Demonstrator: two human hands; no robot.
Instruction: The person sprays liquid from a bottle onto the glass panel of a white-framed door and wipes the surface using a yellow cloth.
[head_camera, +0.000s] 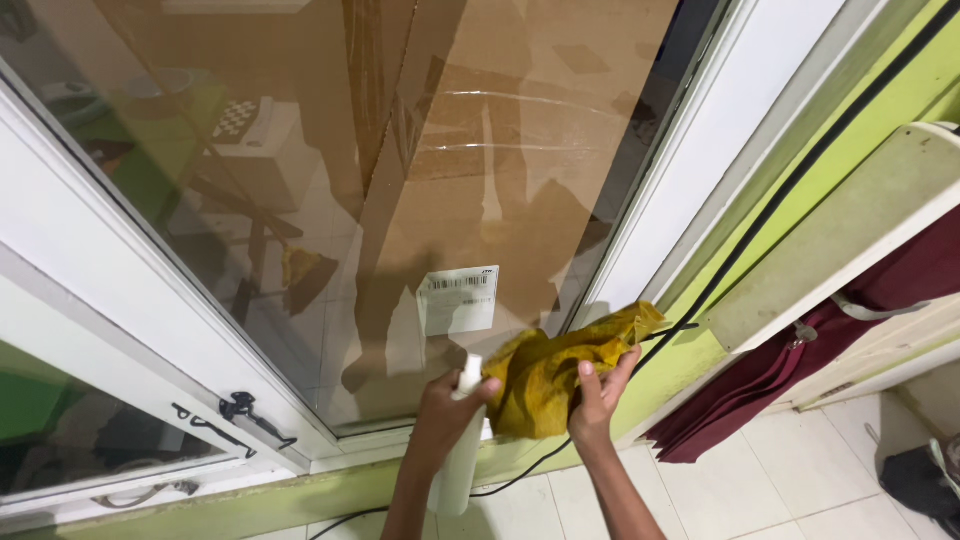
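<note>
Low on the glass pane (330, 200), the yellow cloth (555, 370) and white spray bottle (458, 450) fill the bottom corner. Above them the pane lies open to reach. The white frame (690, 150) bounds it right; 1 black cable (760, 225) crosses beyond.

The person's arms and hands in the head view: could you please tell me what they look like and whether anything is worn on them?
Both forearms are bare up to the frame's lower edge: no sleeves, gloves, watch or bracelet show. The left hand and right hand carry no visible rings. The arms are slim.
</note>
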